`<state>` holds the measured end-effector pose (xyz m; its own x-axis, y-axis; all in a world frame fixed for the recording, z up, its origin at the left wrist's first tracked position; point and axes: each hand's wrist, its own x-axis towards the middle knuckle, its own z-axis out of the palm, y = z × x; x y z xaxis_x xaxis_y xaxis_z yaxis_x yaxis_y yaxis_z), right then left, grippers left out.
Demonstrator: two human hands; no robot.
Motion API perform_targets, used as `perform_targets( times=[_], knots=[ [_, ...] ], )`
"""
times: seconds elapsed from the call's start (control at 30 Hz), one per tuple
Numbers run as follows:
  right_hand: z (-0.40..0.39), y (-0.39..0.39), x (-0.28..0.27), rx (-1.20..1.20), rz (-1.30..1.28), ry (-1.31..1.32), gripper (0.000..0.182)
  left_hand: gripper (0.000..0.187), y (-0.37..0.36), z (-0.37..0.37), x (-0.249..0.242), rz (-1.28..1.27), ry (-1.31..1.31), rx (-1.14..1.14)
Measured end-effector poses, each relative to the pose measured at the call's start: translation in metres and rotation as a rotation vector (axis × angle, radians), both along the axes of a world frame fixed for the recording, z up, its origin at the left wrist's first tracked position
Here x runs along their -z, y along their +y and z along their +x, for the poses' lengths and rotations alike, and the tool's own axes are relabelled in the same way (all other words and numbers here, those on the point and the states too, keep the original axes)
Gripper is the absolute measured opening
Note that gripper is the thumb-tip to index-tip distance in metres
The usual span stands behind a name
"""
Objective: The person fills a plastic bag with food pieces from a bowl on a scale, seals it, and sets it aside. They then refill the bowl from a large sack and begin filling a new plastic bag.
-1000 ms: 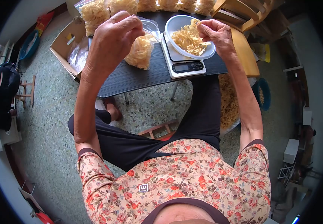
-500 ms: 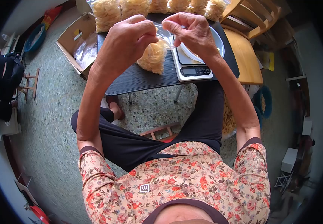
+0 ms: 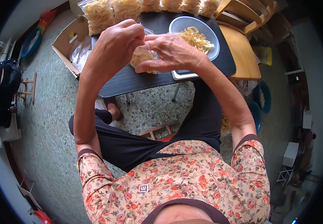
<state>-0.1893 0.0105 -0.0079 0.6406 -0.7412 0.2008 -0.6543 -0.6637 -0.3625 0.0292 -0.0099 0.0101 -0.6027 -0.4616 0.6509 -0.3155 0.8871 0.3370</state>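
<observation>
A clear plastic bag [image 3: 142, 56] of pale yellow dried pieces stands on the dark table in front of me, partly hidden by my hands. My left hand [image 3: 117, 46] is closed in a pinch at the bag's top edge. My right hand [image 3: 174, 53] has its fingers stretched toward the left hand and its thumb apart, lying across the bag's right side. Beyond my right wrist, a white bowl [image 3: 213, 35] holds yellow curled strips. Below it is a kitchen scale [image 3: 184, 75], mostly covered by my right hand and the bowl.
Several filled plastic bags [image 3: 128, 9] line the far edge of the black table [image 3: 126, 83]. A cardboard box [image 3: 62, 46] with plastic bags in it is at the left. A wooden chair [image 3: 243, 52] touches the right side, with blue baskets [image 3: 265, 98] on the floor.
My right hand has moved left and slightly down from a pinch at the bag's top and spread across the bag. The bowl's contents and rim now show more.
</observation>
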Motion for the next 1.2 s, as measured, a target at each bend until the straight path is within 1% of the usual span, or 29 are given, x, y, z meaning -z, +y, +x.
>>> perform_targets(
  times=[0.07,0.1,0.17,0.2,0.27,0.33,0.37,0.43,0.47,0.53,0.6,0.67,0.7,0.77,0.9,0.97,1.0,1.07,1.1,1.13,1.2],
  knots=[
    [-0.001,0.003,-0.002,-0.028,-0.03,0.002,0.053,0.009,0.0,-0.001,-0.001,0.001,-0.013,0.003],
    [-0.005,0.002,-0.003,-0.026,-0.032,0.001,0.053,0.01,0.001,-0.002,-0.003,0.016,-0.005,0.002],
    [-0.021,0.0,-0.004,-0.057,-0.044,-0.316,0.048,0.01,0.001,-0.002,-0.004,0.032,0.004,0.0],
    [-0.03,0.006,-0.015,0.037,0.103,-0.413,0.039,0.009,0.002,-0.002,-0.004,0.025,0.005,0.002],
    [-0.053,0.015,-0.029,0.274,0.196,-0.546,0.033,0.009,0.002,-0.001,-0.003,0.02,0.007,-0.001],
    [-0.077,0.008,-0.021,0.569,0.057,-0.469,0.027,0.009,0.001,-0.002,-0.001,0.006,-0.004,0.005],
    [-0.093,0.002,-0.01,0.57,0.056,-0.467,0.027,0.009,0.002,-0.004,-0.001,0.005,-0.002,0.007],
    [-0.123,-0.013,0.015,0.641,-0.081,-0.339,0.028,0.009,0.002,-0.005,-0.002,0.017,-0.001,0.019],
    [-0.131,-0.018,0.021,0.639,-0.082,-0.338,0.028,0.009,0.002,-0.005,-0.002,0.016,0.0,0.017],
    [-0.135,-0.024,0.026,0.725,-0.027,-0.167,0.036,0.009,0.003,-0.006,-0.001,0.017,0.009,0.029],
    [-0.131,-0.028,0.025,0.745,-0.005,-0.126,0.039,0.009,0.003,-0.005,-0.001,0.011,0.007,0.027],
    [-0.116,-0.025,0.017,0.778,0.005,0.139,0.035,0.009,0.002,-0.005,0.0,0.008,0.004,0.026],
    [-0.116,-0.026,0.021,0.777,0.008,0.139,0.035,0.009,0.001,-0.005,0.0,0.002,0.004,0.028],
    [-0.115,-0.027,0.032,0.719,-0.099,0.026,0.03,0.01,0.0,-0.005,0.0,0.0,0.002,0.027],
    [-0.128,-0.031,0.04,0.632,-0.14,-0.044,0.025,0.01,0.0,-0.005,0.001,0.006,0.005,0.021],
    [-0.134,-0.028,0.036,0.61,-0.09,-0.187,0.025,0.01,0.0,-0.006,0.001,-0.005,0.005,0.02],
    [-0.139,-0.027,0.036,0.611,-0.092,-0.186,0.025,0.01,0.0,-0.006,0.001,0.005,0.0,0.017],
    [-0.149,-0.027,0.035,0.629,0.121,-0.599,0.03,0.01,0.001,-0.006,0.001,0.012,-0.004,0.015],
    [-0.155,-0.023,0.028,0.649,0.21,-0.677,0.03,0.01,0.001,-0.006,0.001,0.01,-0.003,0.017],
    [-0.156,-0.021,0.027,0.65,0.205,-0.677,0.03,0.01,0.001,-0.007,0.001,0.007,0.0,0.02],
    [-0.157,-0.018,0.022,0.695,0.374,-1.107,0.03,0.01,0.002,-0.007,0.0,0.015,0.005,0.018]
  ],
)
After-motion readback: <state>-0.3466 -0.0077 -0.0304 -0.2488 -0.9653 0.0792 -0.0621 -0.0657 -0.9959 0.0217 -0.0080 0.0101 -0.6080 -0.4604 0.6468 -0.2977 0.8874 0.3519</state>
